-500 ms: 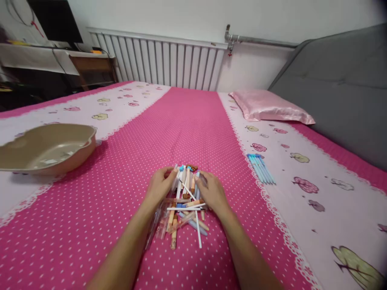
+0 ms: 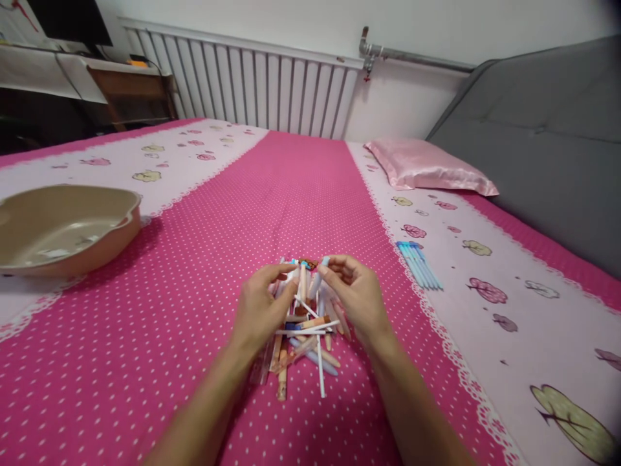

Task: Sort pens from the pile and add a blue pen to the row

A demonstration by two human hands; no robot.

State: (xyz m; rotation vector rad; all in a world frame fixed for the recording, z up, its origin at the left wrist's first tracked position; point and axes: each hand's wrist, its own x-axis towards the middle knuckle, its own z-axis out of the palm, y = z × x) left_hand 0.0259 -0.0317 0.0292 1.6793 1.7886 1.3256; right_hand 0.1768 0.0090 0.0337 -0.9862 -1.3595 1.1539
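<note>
A loose pile of pen parts lies on the pink dotted bedcover, with peach, white, grey-blue and clear plastic pieces crossing one another. My right hand is at the pile's far right side, its thumb and fingers closed on a pale blue-grey pen piece. On the other side, my left hand hovers close over the pile, thumb and index finger apart near some white and clear pieces. Thin white sticks rest on top. Part of the pile is hidden behind both hands.
A row of light blue pens lies side by side on the right. At the left stands a beige basin with a few pale pieces inside. A pink pillow rests by the grey headboard; a radiator lines the wall.
My right hand has lifted slightly with a pale blue-grey pen piece between its fingers. My left hand has shifted right over the pile. The view has turned slightly.
</note>
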